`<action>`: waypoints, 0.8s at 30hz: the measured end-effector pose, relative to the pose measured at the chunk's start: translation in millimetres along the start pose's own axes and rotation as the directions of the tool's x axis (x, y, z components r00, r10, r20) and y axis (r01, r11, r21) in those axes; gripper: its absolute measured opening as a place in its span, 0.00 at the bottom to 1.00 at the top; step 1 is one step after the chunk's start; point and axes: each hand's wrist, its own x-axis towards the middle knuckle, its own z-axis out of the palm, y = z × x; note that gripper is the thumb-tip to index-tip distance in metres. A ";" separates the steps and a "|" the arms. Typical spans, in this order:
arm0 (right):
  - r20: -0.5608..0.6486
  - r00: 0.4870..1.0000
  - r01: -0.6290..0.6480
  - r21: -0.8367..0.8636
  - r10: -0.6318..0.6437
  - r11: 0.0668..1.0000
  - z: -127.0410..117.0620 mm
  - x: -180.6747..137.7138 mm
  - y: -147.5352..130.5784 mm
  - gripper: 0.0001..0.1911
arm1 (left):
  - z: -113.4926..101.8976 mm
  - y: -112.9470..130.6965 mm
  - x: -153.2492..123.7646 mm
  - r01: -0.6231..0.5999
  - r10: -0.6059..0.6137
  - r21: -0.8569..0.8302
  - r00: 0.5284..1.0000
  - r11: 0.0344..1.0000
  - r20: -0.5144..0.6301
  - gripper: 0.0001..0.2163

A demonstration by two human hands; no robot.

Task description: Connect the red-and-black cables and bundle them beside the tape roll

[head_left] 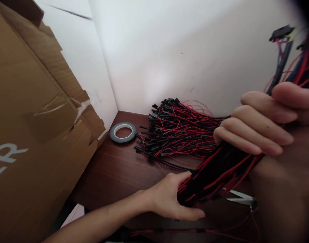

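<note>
A thick bundle of red and black wires [217, 173] runs from lower middle up to the right. My left hand [169, 199] wraps round its lower end, thumb on top and fingers beneath. Higher along the same bundle my right hand [260, 123] is closed on it, fingers curled over, close to the camera. Black connectors [282, 33] stick out past the right hand at the top right. On the dark wooden table [114, 172] behind lies a loose pile of red and black wires with black plugs [174, 130].
A roll of grey tape [122, 132] lies flat in the table's back corner. Scissors [242, 197] rest under the bundle at the right. A large torn cardboard box [35, 118] fills the left side. White walls close off the back and left.
</note>
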 end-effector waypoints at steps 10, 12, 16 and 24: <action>-0.067 0.998 0.023 0.107 -0.016 0.994 4.3 4.3 4.3 0.20 | 3.7 -9.0 -2.6 0.046 -0.038 -0.281 0.999 0.959 0.034 0.11; -0.077 0.997 0.020 0.148 -0.008 0.989 3.9 5.4 4.4 0.21 | 1.0 -4.4 -4.8 0.072 -0.065 -0.263 0.997 0.962 0.038 0.10; -0.112 0.993 -0.021 0.241 0.049 0.970 2.8 11.0 6.3 0.20 | -3.6 12.5 -15.5 0.101 -0.098 -0.232 0.995 0.967 0.028 0.14; -0.003 0.983 -0.179 0.171 0.182 0.969 8.7 15.9 22.9 0.14 | -1.2 45.4 -63.6 0.252 -0.317 -0.365 0.939 0.896 -0.131 0.11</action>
